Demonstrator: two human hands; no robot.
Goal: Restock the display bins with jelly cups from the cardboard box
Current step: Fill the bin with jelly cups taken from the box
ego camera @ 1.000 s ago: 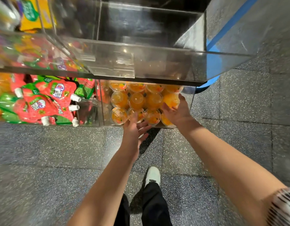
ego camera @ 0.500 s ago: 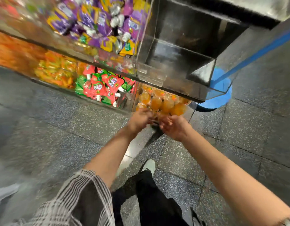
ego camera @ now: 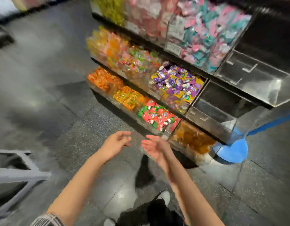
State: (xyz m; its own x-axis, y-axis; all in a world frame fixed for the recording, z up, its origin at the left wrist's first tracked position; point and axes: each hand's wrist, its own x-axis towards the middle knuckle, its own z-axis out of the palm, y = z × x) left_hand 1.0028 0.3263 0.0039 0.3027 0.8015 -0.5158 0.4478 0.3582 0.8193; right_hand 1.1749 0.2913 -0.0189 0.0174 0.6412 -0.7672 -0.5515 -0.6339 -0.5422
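Note:
The view is blurred by motion. Orange jelly cups (ego camera: 192, 138) fill the lowest right clear bin (ego camera: 204, 158) of the display. My left hand (ego camera: 115, 143) and my right hand (ego camera: 154, 148) hang in front of that bin, to its left, over the dark floor. Both are empty with loosely spread fingers, palms turned toward each other. No cardboard box is clearly visible.
The tiered display holds red and green pouches (ego camera: 157, 116), purple pouches (ego camera: 176, 82), orange packets (ego camera: 105, 79) and pink and teal sweets (ego camera: 211, 35). Two clear bins on the right (ego camera: 222, 101) look unfilled. A grey frame (ego camera: 18, 175) stands at the left. A blue floor mark (ego camera: 232, 150) lies right.
Both hands have pulled back out of the jelly cup bin and now hang empty. The view has swung left and away, showing more of the display and floor.

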